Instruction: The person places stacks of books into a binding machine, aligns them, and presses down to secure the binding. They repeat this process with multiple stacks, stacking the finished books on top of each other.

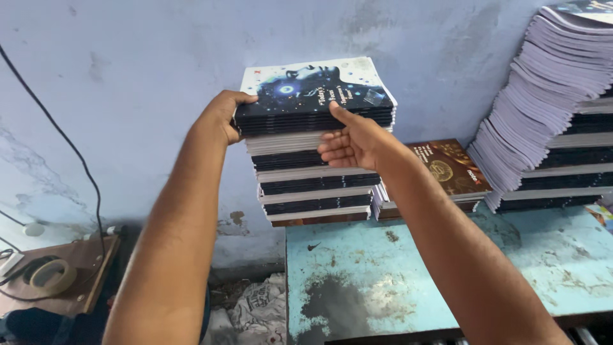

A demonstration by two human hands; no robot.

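A pale blue plastered wall (159,57), scuffed and stained, fills the back of the room. In front of it stands a tabletop (447,268) painted light blue, its paint worn off in dark patches. A tall stack (313,185) of notebooks stands on the tabletop's back left corner, against the wall. Right of the stack lies a short brown-covered pile (447,169), and further right a large fanned heap (555,108) of notebooks leans up to the frame's top edge.

The top bundle (316,96), dark-covered with a starry design, sits on the stack. The left hand (223,115) clasps its left edge, fingers curled over the cover in a close grip. The right hand (354,137) presses against its front edge, thumb up on the cover, fingers spread below against the books.

Left of the stack, lower down, a brown board (76,268) carries a tape roll (51,276). A black cable (70,153) runs down the wall. Crumpled paper (255,306) lies on the floor beside the tabletop.
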